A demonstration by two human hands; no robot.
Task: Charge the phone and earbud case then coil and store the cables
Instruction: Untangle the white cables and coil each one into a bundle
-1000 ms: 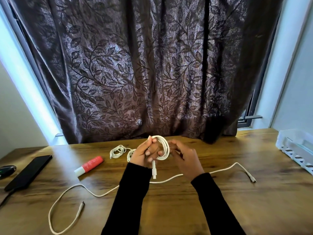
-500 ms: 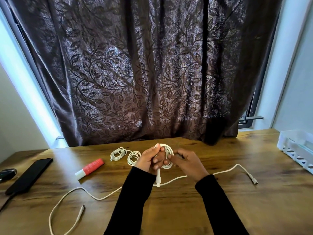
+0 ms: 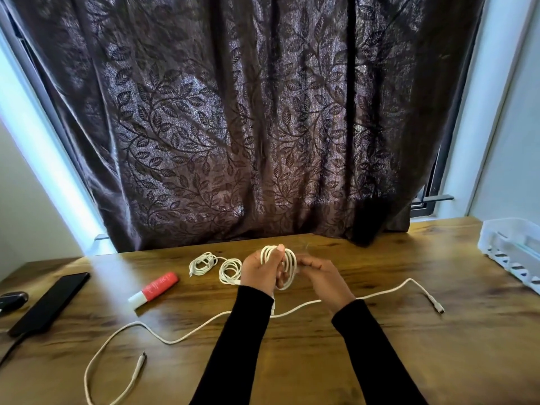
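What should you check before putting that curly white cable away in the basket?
1. Coil held firmly: ok, the left hand grips the loops.
2. Loose end tucked in: cannot tell, the right hand covers that side.
3. Basket within reach on the table: ok, at the right edge.
4. Path to it clear: not ok, a long cable lies uncoiled across the table.
5. Other coils done: ok, two lie beside the left hand.
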